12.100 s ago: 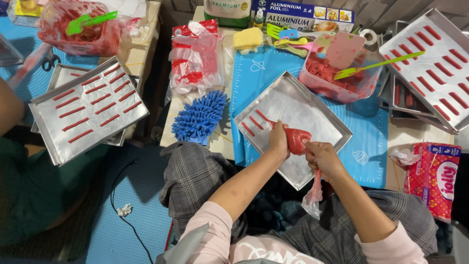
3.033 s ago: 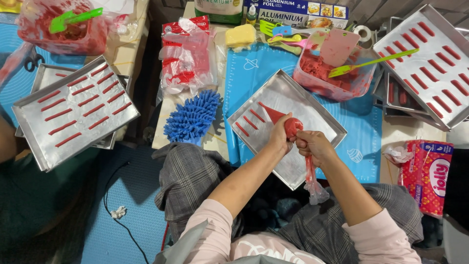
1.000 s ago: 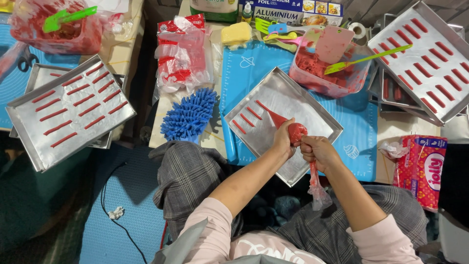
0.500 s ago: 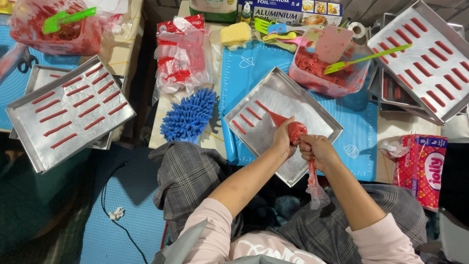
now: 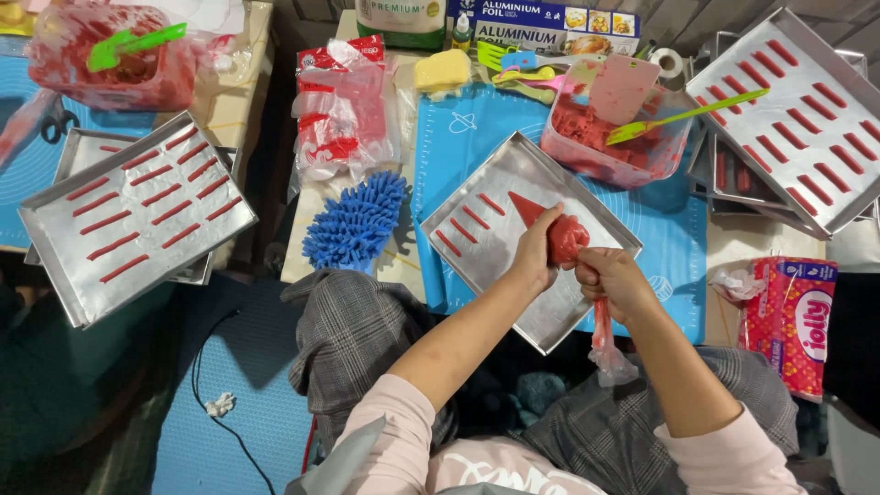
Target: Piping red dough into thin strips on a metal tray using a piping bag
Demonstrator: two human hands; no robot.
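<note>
A clear piping bag (image 5: 561, 236) filled with red paste is held over a foil-lined metal tray (image 5: 550, 307). My left hand (image 5: 534, 249) grips the bag's front, near the pointed tip (image 5: 522, 207). My right hand (image 5: 612, 280) squeezes the twisted rear, and the bag's empty tail (image 5: 607, 348) hangs below it. Three short red strips (image 5: 469, 223) lie on the tray's left part. The tip rests near the tray's upper middle.
A blue silicone mat (image 5: 680, 240) lies under the tray. A tub of red paste with a green spatula (image 5: 632, 128) stands behind it. Filled trays of red strips sit at left (image 5: 137, 206) and right (image 5: 807, 110). A blue fluffy duster (image 5: 353, 225) and a red packet (image 5: 793, 321) flank me.
Over twelve seconds the bag moved up the tray from its middle toward the upper part, and more strips appeared on the left. In the last second nothing visibly moved.
</note>
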